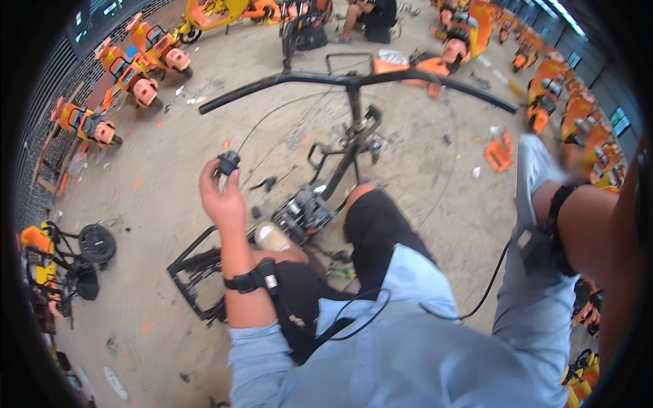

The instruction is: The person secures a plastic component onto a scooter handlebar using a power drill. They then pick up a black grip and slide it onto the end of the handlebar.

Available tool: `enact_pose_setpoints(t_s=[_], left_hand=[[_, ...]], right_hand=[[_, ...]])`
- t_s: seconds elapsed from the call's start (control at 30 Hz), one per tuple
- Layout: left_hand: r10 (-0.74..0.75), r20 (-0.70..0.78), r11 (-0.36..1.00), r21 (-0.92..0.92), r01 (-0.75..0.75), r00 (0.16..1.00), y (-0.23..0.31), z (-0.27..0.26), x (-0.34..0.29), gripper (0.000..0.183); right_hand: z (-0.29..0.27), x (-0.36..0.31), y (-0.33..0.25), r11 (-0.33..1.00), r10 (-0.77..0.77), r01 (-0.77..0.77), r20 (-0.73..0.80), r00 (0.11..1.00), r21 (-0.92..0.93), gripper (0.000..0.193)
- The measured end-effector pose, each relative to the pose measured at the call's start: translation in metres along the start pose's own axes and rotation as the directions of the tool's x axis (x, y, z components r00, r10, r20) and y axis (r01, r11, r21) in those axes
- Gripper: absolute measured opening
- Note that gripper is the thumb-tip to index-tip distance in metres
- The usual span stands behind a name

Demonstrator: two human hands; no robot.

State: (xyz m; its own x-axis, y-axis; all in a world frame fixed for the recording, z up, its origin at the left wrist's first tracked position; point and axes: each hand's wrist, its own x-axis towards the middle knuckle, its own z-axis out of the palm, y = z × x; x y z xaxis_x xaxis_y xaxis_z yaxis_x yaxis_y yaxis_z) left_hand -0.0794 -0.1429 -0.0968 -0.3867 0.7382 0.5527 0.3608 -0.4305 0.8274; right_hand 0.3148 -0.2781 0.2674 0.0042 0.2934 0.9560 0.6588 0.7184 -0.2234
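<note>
Left of the handlebar stem, the left hand is raised above the floor, pinching a black, rounded, plastic-looking part between thumb and fingers. A thin dark cable appears to run from it in an arc toward the long black tubular handlebar.

The right hand's state cannot be determined: a bare forearm with a black strap shows at the right, but its far end merges with a grey-blue, cloth-like form.

Below the left hand, a small black piece lies loose on the grey concrete floor. Nearer the knees, a black-and-grey mechanical block sits by the black metal frame. Orange-and-yellow scooters stand farther out.

Risks, as judged: the fingertip grip could slip and drop the part onto concrete; an outward pull could strain the cable if its slack is short; the loose piece, being dark and underfoot, could be kicked aside or trodden on.
</note>
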Motion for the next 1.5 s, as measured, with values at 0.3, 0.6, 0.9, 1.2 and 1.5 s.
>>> enact_pose_setpoints(t_s=[0.3,0.6,0.9,1.2,1.5], left_hand=[[-0.025,-0.034,1.0,0.0,0.025,0.999,0.017,0.036,0.003,0.045],[0.049,-0.188,0.996,0.088,-0.033,0.981,-0.012,-0.014,0.031,0.048],[-0.124,0.146,0.956,0.284,0.079,0.981,0.006,-0.071,-0.095,0.034],[0.015,-0.064,0.999,0.046,-0.012,0.998,0.01,0.022,0.019,0.04],[-0.156,0.055,0.985,-0.069,0.16,0.986,-0.014,0.027,0.008,0.038]], right_hand=[[-0.178,0.035,-0.02,0.851,0.049,-0.15,-0.208,0.977,-0.503,0.055],[-0.224,0.029,-0.021,0.835,0.108,-0.277,-0.352,0.93,-0.476,0.054],[-0.198,0.025,0.008,0.828,0.089,-0.188,-0.207,0.974,-0.528,0.053],[-0.225,0.041,0.015,0.787,0.135,-0.288,-0.303,0.943,-0.546,0.053],[-0.196,0.05,0.058,0.73,0.273,-0.38,-0.267,0.924,-0.568,0.052]])
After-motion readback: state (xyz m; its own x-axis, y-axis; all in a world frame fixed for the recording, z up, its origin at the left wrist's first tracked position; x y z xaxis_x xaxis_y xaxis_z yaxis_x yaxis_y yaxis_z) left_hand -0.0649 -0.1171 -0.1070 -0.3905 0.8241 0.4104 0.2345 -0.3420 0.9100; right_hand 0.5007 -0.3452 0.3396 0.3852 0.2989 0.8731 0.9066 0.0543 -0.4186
